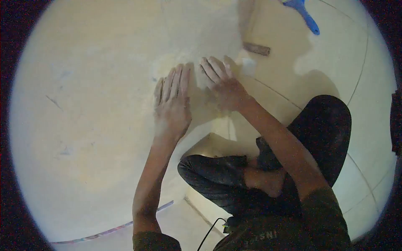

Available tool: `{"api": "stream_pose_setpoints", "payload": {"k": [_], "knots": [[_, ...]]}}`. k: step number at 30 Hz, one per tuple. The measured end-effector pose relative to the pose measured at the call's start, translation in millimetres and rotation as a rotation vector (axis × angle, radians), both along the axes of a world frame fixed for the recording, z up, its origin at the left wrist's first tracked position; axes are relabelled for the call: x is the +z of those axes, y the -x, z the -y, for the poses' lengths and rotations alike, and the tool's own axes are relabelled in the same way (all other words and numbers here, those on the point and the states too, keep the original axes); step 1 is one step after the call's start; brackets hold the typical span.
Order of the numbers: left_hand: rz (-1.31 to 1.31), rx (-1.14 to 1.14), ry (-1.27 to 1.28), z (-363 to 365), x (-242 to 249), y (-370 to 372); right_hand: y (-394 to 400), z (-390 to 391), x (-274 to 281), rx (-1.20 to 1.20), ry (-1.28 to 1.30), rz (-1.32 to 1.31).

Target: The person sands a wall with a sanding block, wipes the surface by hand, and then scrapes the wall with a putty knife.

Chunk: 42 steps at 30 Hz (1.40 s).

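My left hand [172, 100] lies palm down on a large pale, dusty surface [92, 113], its fingers stretched out and close together. My right hand [222, 81] rests beside it to the right, near the edge of that surface, also palm down with the fingers extended. Whitish dust coats the fingers of both hands. Nothing shows in either hand; whatever is under the palms is hidden. A small brown block [256, 49] lies just beyond my right hand, and a small whitish patch [248, 65] is beside its fingertips.
A blue-handled brush [307, 17] lies on the tiled floor [368, 175] at the upper right. My folded legs [322, 134] are on the right, close to the pale surface. A thin patterned strip [113, 229] runs along the lower left, and a black cable [209, 232] hangs near my shirt.
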<state>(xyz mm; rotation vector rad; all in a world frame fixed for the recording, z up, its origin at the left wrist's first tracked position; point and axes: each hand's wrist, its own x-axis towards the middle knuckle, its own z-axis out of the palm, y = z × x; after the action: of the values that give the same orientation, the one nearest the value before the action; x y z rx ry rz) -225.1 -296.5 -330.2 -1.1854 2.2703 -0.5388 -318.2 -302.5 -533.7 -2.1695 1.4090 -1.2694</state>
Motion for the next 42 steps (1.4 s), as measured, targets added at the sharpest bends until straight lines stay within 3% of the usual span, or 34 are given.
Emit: {"api": "stream_pose_setpoints", "payload": {"k": [4, 8, 10, 12, 16, 20, 24, 25, 28, 31, 32, 37, 42], "knots": [[-0.086, -0.085, 0.063, 25, -26, 14, 1, 3, 2, 0.007, -0.022, -0.095], [-0.087, 0.021, 0.056, 14, -7, 1, -14, 13, 1, -0.091, 0.059, -0.098], [-0.001, 0.004, 0.059, 14, 1, -5, -15, 18, 4, -0.044, 0.003, -0.005], [-0.1, -0.062, 0.04, 27, -11, 7, -12, 9, 2, 0.046, -0.033, 0.039], [-0.212, -0.095, 0.064, 43, -27, 12, -5, 13, -2, 0.045, -0.001, -0.129], [-0.06, -0.001, 0.03, 22, -17, -32, -33, 19, 1, -0.064, 0.054, -0.133], [-0.179, -0.063, 0.017, 52, -22, -10, -42, 20, 5, 0.016, -0.047, -0.146], [-0.232, -0.099, 0.035, 42, -21, 26, -7, 5, 12, 0.053, -0.087, -0.197], [-0.208, -0.063, 0.045, 33, -17, 6, -5, 7, 24, 0.08, -0.074, -0.164], [-0.024, 0.033, 0.009, 2, 2, -25, -21, 8, 27, 0.038, -0.002, -0.015], [-0.028, -0.005, -0.015, 11, -24, -7, -12, 9, 0, 0.005, 0.002, 0.044], [-0.193, -0.11, 0.041, 39, -47, 24, -8, 6, -14, 0.134, -0.07, -0.119], [-0.108, 0.114, -0.02, -24, -19, -23, 0, 3, 1, 0.059, -0.009, -0.09]]}}
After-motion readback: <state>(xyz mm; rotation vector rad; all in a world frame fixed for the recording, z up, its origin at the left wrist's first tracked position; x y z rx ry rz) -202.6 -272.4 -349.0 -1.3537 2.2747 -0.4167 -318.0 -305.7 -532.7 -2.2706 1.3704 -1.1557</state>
